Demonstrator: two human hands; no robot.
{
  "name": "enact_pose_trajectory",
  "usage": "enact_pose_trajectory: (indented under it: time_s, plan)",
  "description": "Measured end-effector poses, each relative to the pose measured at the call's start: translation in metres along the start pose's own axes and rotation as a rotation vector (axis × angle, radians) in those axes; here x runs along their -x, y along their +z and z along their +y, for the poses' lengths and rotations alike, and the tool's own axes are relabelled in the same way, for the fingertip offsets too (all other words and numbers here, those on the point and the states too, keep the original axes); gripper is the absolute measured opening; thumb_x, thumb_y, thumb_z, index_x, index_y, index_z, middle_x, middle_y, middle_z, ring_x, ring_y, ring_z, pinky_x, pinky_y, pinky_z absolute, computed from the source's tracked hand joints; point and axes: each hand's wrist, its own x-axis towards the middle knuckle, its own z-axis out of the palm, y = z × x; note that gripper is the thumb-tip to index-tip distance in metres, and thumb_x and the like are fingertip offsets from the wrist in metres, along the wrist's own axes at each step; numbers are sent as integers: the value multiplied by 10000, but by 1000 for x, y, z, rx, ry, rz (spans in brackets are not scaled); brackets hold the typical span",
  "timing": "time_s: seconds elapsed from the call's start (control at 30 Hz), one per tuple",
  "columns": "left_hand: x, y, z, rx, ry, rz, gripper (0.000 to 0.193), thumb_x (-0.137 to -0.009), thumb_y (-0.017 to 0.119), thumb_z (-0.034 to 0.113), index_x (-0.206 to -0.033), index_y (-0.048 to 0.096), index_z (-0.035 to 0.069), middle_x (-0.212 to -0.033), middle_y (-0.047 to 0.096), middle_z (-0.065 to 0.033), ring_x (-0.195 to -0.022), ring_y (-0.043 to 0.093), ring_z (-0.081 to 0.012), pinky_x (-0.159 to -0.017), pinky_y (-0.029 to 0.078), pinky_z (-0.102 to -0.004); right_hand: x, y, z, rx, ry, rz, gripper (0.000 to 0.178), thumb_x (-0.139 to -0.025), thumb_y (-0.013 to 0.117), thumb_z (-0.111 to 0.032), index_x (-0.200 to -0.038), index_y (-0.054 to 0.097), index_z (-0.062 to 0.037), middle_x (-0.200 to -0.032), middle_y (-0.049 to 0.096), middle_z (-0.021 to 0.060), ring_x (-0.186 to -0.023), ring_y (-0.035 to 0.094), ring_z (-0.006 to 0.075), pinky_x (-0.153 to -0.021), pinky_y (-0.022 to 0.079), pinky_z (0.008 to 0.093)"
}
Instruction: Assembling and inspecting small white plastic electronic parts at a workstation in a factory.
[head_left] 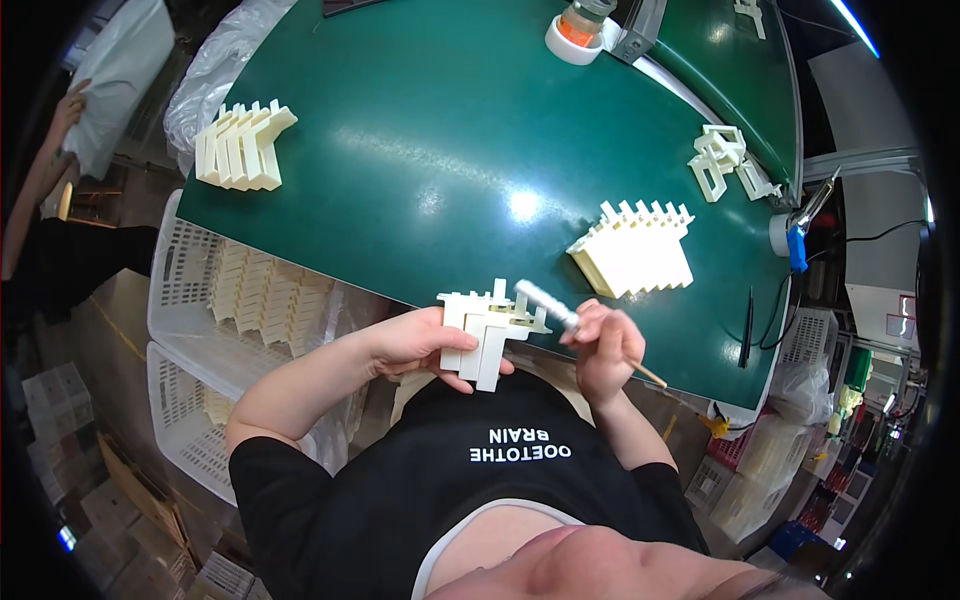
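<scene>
My left hand (425, 345) is closed round a small group of cream plastic parts (488, 345) at the table's near edge, thumb on top and fingertips underneath. Prongs stick up along their far side. Between the fingers of my right hand (607, 350) is a thin stick (545, 302) with a thick white front end and a wood-coloured tail. Its white tip points at the prongs; whether it touches them I cannot tell. Just beyond my right hand stands a row of similar cream parts (635, 258). Another such row (242, 148) is at the table's far left.
The green table (400, 120) bears a jar (585, 20) in a white tape roll (573, 45), loose cream frames (720, 160) and black tweezers (748, 328). White crates (180, 270) with more parts stand to the left. Another person's hand (70, 108) holds a plastic sheet there.
</scene>
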Motion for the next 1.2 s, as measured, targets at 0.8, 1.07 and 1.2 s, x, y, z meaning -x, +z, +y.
enact_pose_trajectory:
  time_s: [0.8, 1.07, 1.2]
  plan:
    - [-4, -25, 10, 46, 567, 426, 396, -1001, 533, 263, -1296, 478, 4, -1236, 592, -115, -1108, 616, -195, -806, 598, -332, -28, 36, 19, 746, -175, -362, 460, -767, 774, -40, -1179, 576, 8, -879, 673, 118, -703, 666, 180, -626, 515, 278]
    - [-1, -29, -17, -301, 919, 756, 572, -977, 556, 141, -1418, 220, 1, -1174, 588, -163, -1063, 606, -201, -770, 577, -319, -31, 36, 23, 766, -198, -335, 308, -762, 757, -1, -1041, 625, -15, -830, 661, 105, -729, 674, 225, -639, 518, 305]
    - [-20, -25, -14, -557, 1053, 749, 700, -938, 615, 122, -1457, 155, 26, -1085, 646, -147, -888, 634, -159, -767, 538, -277, -34, 38, 23, 747, -230, -387, 209, -770, 734, 18, -961, 655, -16, -828, 666, 115, -743, 669, 264, -659, 520, 319]
